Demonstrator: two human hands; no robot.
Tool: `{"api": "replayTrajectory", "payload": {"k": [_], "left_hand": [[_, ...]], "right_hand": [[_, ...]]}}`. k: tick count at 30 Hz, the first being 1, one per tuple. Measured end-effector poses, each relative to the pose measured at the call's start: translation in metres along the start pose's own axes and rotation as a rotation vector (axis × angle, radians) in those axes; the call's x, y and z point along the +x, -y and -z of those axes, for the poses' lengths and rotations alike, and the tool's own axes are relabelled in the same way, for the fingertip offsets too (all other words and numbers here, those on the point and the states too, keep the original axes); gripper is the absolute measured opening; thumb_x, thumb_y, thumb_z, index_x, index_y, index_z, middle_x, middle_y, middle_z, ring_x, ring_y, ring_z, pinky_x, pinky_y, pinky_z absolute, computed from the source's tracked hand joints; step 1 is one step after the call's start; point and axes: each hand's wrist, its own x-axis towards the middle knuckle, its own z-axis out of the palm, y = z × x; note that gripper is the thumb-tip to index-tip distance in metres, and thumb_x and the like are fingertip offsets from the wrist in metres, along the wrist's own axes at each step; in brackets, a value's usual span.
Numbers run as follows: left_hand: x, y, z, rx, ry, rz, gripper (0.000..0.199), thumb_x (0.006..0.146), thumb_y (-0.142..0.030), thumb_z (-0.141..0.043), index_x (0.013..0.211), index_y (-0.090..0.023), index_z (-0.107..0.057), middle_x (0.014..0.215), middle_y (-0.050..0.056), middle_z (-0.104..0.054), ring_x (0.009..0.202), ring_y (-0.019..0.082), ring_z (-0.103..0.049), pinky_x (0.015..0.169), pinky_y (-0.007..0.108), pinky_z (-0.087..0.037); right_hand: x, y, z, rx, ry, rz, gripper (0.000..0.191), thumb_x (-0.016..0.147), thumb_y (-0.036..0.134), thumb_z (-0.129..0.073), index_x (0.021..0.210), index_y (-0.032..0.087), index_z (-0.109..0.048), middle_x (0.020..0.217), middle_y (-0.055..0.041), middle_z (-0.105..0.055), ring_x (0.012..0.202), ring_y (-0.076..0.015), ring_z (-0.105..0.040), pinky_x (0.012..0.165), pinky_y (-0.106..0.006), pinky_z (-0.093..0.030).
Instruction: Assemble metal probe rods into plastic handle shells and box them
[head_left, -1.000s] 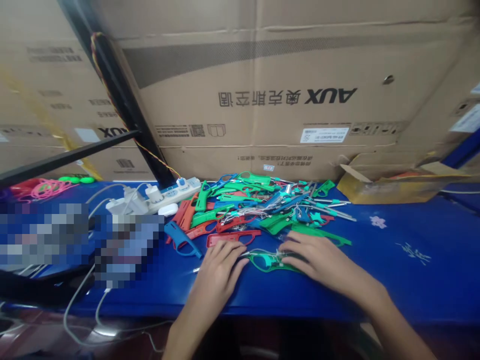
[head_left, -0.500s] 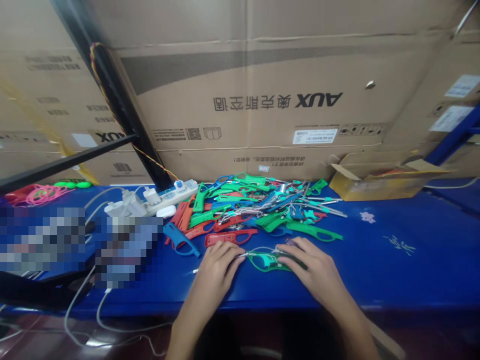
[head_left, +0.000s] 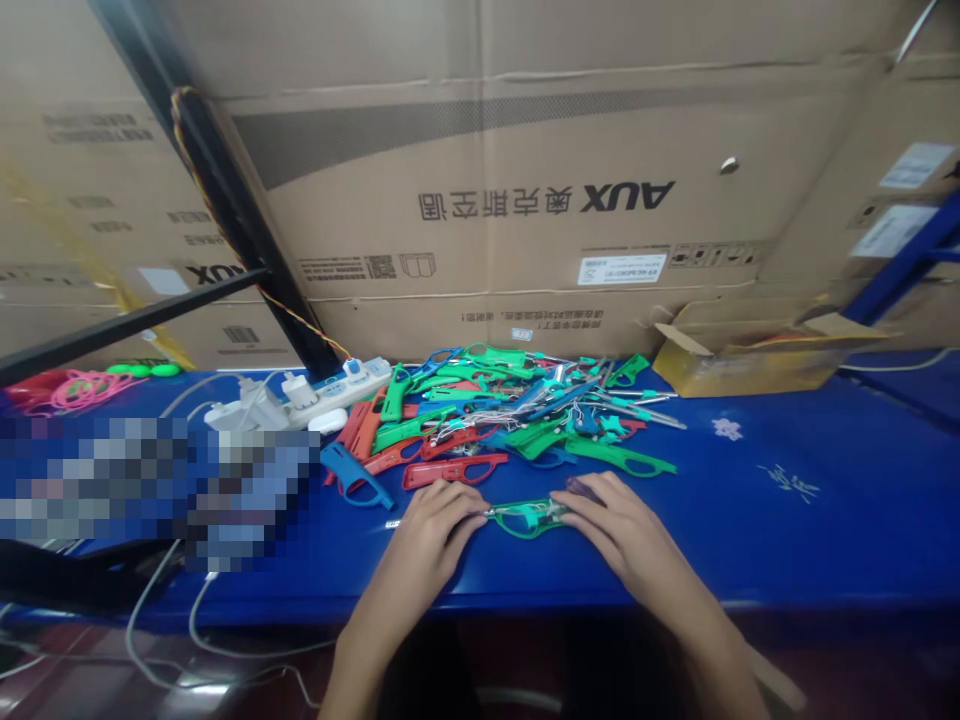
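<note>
I see the green shell [head_left: 527, 521] running left to right, my left hand [head_left: 435, 527] pinching its left-end rod [head_left: 490, 513], my nearer right hand [head_left: 624, 525] pinching its right end.

From my head view, the left hand [head_left: 448, 525] and right hand [head_left: 609, 520] are pinching opposite ends of a green shell [head_left: 525, 519], just in front of a colourful parts pile [head_left: 480, 410]!

Both hands [head_left: 525, 520] palms down — fingers bent inward, forearms angled in — nearly level.
</note>
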Motion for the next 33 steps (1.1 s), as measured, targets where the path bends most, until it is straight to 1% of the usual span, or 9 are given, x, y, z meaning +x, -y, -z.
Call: {"api": "replayTrajectory", "payload": {"k": [6, 13, 18, 21, 27, 33], "left_hand": [[-0.003, 0.0, -0.0004, 0.009, 0.006, 0.006, 0.012, 0.1, -0.023, -0.053, 0.103, -0.024, -0.064, 0.106, 0.002, -0.065, 0.102, 0.019, -0.058, 0.093, 0.038, -0.043], [-0.004, -0.0035, 0.0011, 0.013, 0.009, 0.008, 0.015, 0.101, -0.026, -0.05, 0.103, -0.023, -0.065, 0.105, 0.004, -0.065, 0.101, 0.02, -0.058, 0.089, 0.037, -0.046], [-0.0042, -0.0065, 0.0033, 0.032, 0.017, 0.015, 0.016, 0.101, -0.026, -0.05, 0.104, -0.024, -0.065, 0.106, 0.004, -0.066, 0.1, 0.02, -0.059, 0.089, 0.037, -0.047], [-0.0039, -0.0064, 0.0031, 0.048, 0.006, 0.014, 0.016, 0.101, -0.026, -0.05, 0.105, -0.024, -0.065, 0.106, 0.004, -0.066, 0.1, 0.02, -0.06, 0.088, 0.037, -0.047], [-0.0047, -0.0046, 0.001, 0.065, -0.001, 0.047, 0.013, 0.101, -0.026, -0.051, 0.103, -0.023, -0.064, 0.105, 0.003, -0.066, 0.101, 0.02, -0.059, 0.089, 0.037, -0.045], [-0.0052, -0.003, 0.001, 0.052, 0.003, 0.058, 0.014, 0.101, -0.026, -0.051, 0.103, -0.023, -0.064, 0.107, 0.004, -0.066, 0.104, 0.021, -0.059, 0.091, 0.037, -0.046]], "right_hand": [[0.0011, 0.0016, -0.0027, 0.017, -0.022, -0.026, 0.031, 0.101, 0.031, -0.046, 0.121, 0.026, -0.069, 0.113, -0.0099, -0.067, 0.102, -0.0242, -0.061, 0.084, -0.039, -0.054], [0.0013, 0.0021, -0.001, 0.001, -0.02, -0.028, 0.031, 0.101, 0.026, -0.046, 0.124, 0.026, -0.068, 0.119, -0.0101, -0.067, 0.107, -0.0242, -0.059, 0.083, -0.038, -0.051], [0.0019, 0.0019, -0.0013, 0.011, 0.024, -0.041, 0.029, 0.1, 0.026, -0.048, 0.122, 0.027, -0.068, 0.12, -0.0099, -0.067, 0.108, -0.0242, -0.059, 0.085, -0.04, -0.05], [0.0024, 0.0014, -0.0012, 0.023, 0.043, -0.033, 0.029, 0.1, 0.026, -0.048, 0.12, 0.027, -0.069, 0.121, -0.0097, -0.067, 0.109, -0.0241, -0.059, 0.088, -0.041, -0.049], [0.0017, 0.0005, -0.001, 0.079, 0.09, -0.047, 0.03, 0.099, 0.024, -0.049, 0.123, 0.027, -0.067, 0.122, -0.0084, -0.065, 0.111, -0.0227, -0.058, 0.091, -0.038, -0.049], [0.0001, -0.0007, -0.0035, 0.101, 0.112, -0.056, 0.029, 0.1, 0.025, -0.048, 0.124, 0.028, -0.066, 0.124, -0.0079, -0.064, 0.112, -0.0225, -0.058, 0.091, -0.039, -0.05]]}}
